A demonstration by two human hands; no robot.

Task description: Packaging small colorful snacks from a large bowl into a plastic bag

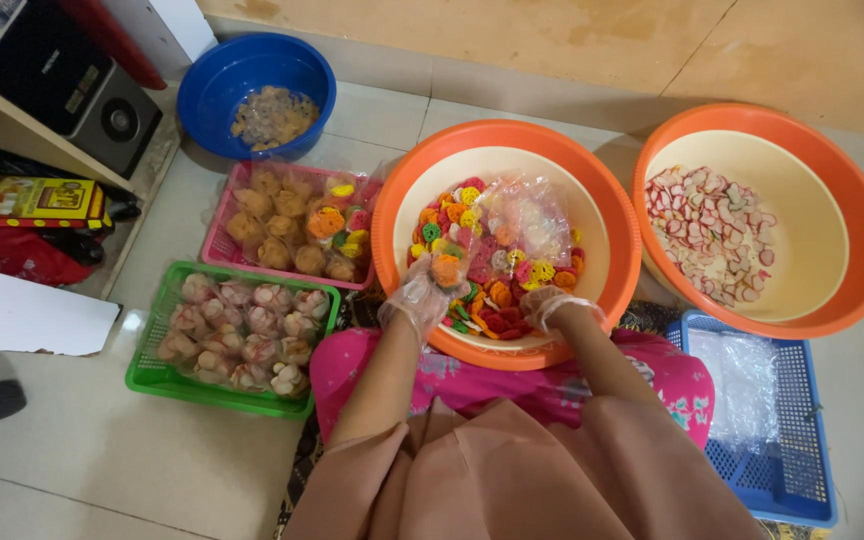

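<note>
Nearest to me is my own lap, pink flowered cloth under a brown garment, and both my gloved hands reach out from it into the orange basin (402, 215) in front.

My left hand (420, 296) has its fingers closed around a small clump of coloured flower-shaped crackers (497, 262), an orange one on top. My right hand (550, 305) is pressed down among the crackers at the near rim; whether those fingers are curled on anything I cannot tell. A clear plastic bag (532, 220) lies crumpled on the pile just beyond them.

To my right sits a blue basket (812, 420) with empty clear bags in it. To my left, a green basket (152, 375) holds roughly fifteen knotted bags of pink-and-white crackers (they overlap, so the count is loose), and beyond it a pink basket (222, 245) holds about a dozen bags of tan and mixed-colour ones.

So a good share looks packed, I judge, while the basin in front remains well heaped.

Farther right, a second orange basin (862, 200) has loose pink-and-white slices, unbagged. Farthest left, one blue bowl (202, 100) holds pale crackers.

That makes two orange basins, three baskets, one bowl.
</note>
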